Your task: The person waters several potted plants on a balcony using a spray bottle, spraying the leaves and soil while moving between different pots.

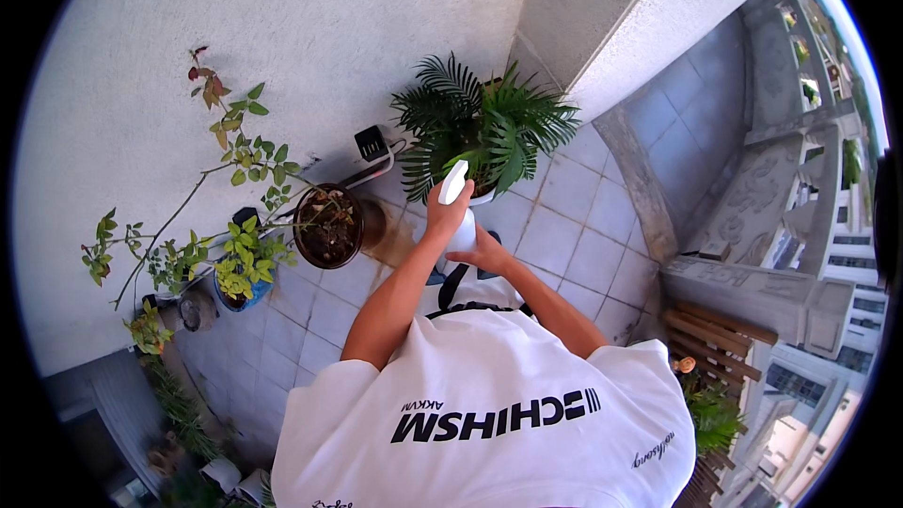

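Note:
My left hand (446, 212) is wrapped around the neck of a white spray bottle (463, 231), just below its white trigger head (453, 182). Lower down, my right hand (482, 252) supports the bottle's body near its base. The bottle is held upright or nearly so in front of me. Right behind it stands a leafy potted palm (487, 127), with the spray head over its near fronds. Part of the palm's white pot (484, 198) shows beside my left hand. The fingers on the trigger are mostly hidden.
A brown pot of soil (329, 226) with a long, sparse rose-like plant (247, 155) stands left. Near it are a blue pot (243, 296) and a black power socket block (371, 144) by the wall. A carved balustrade (748, 204) and wooden slats (712, 346) are on the right.

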`<state>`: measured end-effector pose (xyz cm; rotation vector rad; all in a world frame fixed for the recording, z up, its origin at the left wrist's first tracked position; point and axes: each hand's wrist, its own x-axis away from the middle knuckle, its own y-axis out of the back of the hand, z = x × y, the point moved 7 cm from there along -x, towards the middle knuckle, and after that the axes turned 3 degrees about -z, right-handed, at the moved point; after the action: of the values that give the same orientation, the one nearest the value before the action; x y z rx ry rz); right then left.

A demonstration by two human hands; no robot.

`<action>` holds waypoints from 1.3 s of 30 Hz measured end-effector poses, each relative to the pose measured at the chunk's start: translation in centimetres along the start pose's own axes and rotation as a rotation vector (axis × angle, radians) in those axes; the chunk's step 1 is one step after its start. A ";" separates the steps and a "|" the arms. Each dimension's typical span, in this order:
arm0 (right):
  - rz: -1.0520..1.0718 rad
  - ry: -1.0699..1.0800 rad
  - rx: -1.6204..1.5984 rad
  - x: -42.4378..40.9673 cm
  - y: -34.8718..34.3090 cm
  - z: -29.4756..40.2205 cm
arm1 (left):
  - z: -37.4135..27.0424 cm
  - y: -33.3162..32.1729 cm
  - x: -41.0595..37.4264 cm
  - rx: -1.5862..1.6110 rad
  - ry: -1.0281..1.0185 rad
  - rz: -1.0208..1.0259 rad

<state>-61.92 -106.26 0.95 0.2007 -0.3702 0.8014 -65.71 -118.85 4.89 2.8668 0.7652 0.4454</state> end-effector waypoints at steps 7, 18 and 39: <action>-0.020 -0.197 -0.303 0.4 3.0 -1.8 | -4.0 -8.3 -1.6 -0.628 -0.194 0.093; -0.150 -0.110 -0.458 1.0 10.4 -5.4 | -3.9 -17.1 -3.1 -0.523 0.014 0.233; -0.091 -0.003 -0.005 -2.5 8.1 -2.1 | -2.1 -6.8 -4.7 -0.004 0.057 0.040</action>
<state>-68.88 -101.77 -1.64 0.2131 -0.3635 0.7105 -73.40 -115.29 4.25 2.8817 0.7158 0.5359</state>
